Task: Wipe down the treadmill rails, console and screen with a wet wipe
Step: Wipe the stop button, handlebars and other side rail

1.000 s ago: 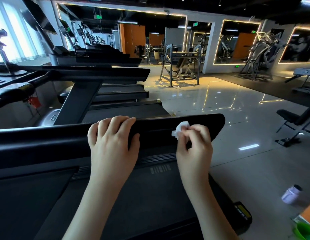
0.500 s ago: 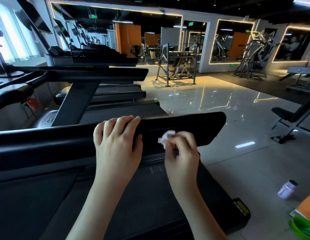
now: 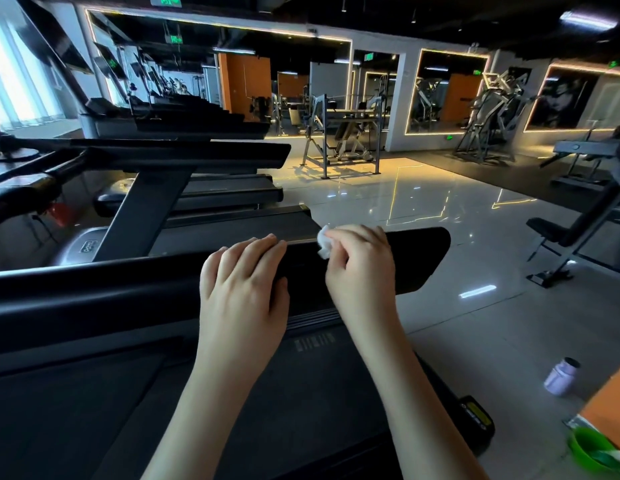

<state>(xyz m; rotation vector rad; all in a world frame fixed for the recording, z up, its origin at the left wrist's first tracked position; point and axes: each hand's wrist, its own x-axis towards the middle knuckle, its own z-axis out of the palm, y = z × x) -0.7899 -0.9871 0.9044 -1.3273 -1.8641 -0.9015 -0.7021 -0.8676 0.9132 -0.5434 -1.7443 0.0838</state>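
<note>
Here, a black treadmill rail (image 3: 421, 261) crosses the middle of the frame; its long axis runs from the left edge to a rounded free end at centre right. The left hand (image 3: 244, 282) rests on the rail just left of centre, fingers laid flat and close together up to its top edge, thumb on the near face, apparently steadying. The right hand (image 3: 362, 266) sits just beside it to the right, fingers curled, pinching a small crumpled white wet wipe (image 3: 324, 242) against the rail's upper edge. The wipe pokes out at that hand's left side, toward the left hand's fingertips, with a narrow gap between. The rail's free end lies to the right of the right hand, which is the nearer hand to it; so a stroke along the rail probably has to travel rightward, or the left hand must first shift aside to open the way leftward.
</note>
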